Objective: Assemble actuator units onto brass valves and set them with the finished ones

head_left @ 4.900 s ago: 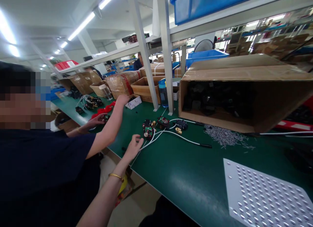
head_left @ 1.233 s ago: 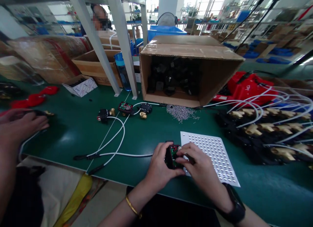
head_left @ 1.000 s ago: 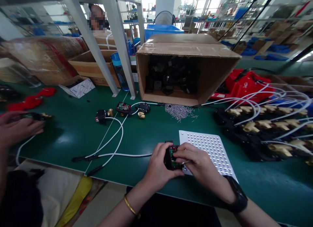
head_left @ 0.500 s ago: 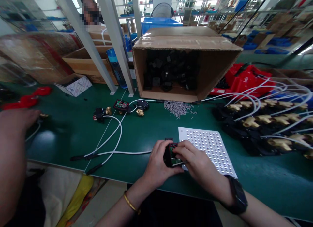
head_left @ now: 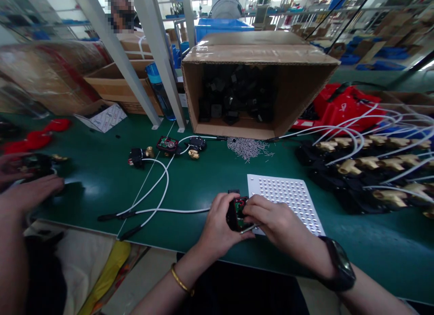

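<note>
Hands are both on one small black module (head_left: 236,214) with a green board showing, held just over the near table edge (head_left: 162,245) beside the white perforated plate (head_left: 288,202). Left hand (head_left: 219,224) clamps the housing, right hand (head_left: 267,218) pinches a thin metal pin (head_left: 247,228) against it. Looks like mid-insertion; seating it needs a steady, straight push, I'd guess.

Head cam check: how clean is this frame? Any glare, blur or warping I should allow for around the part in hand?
Head view: the small black module held by the left hand and right hand is fairly sharp; a co-worker's hands at the left edge are motion-blurred; a soft glare patch lies on the green table; shelf posts lean and edges stretch from wide-angle distortion; the windows behind are overexposed.
</note>
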`<state>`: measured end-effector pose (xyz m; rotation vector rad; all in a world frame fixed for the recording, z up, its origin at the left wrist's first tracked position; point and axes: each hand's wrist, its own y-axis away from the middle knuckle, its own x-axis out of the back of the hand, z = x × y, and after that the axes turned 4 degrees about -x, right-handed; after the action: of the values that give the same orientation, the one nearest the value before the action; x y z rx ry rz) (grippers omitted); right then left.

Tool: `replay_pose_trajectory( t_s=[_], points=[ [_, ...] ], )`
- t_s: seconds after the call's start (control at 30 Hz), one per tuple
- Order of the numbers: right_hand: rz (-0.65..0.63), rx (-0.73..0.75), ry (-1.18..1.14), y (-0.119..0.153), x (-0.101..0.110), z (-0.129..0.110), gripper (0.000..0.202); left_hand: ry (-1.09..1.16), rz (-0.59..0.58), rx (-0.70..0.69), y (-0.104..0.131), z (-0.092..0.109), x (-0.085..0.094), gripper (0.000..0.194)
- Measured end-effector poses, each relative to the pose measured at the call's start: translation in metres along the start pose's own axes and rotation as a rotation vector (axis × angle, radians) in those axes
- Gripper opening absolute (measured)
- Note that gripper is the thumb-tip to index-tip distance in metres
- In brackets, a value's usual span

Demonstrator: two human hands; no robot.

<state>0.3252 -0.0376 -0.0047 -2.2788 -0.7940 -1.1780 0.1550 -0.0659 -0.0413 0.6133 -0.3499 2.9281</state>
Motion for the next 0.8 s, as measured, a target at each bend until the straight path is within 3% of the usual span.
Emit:
replay_pose_trajectory(
  t_s=[0.23,0.43,0.57,0.8],
  points=[
    [0.262,-0.028,-0.135,0.000,-0.019,0.004,0.013,-0.007,0.017,-0.002,0.001,-0.003,-0.002,0.072],
    [0.128,0.018,-0.151,-0.003,-0.011,0.001,0.021,-0.004,0.001,0.000,0.002,-0.005,-0.002,0.074],
    [0.082,-0.013,0.040,0.000,-0.010,-0.007,0.030,0.004,0.004,-0.011,0.001,-0.005,-0.003,0.073],
    [0.118,-0.193,0.243,-0.003,-0.016,-0.014,0.007,-0.008,0.017,-0.005,0.003,-0.004,-0.002,0.070]
  ],
)
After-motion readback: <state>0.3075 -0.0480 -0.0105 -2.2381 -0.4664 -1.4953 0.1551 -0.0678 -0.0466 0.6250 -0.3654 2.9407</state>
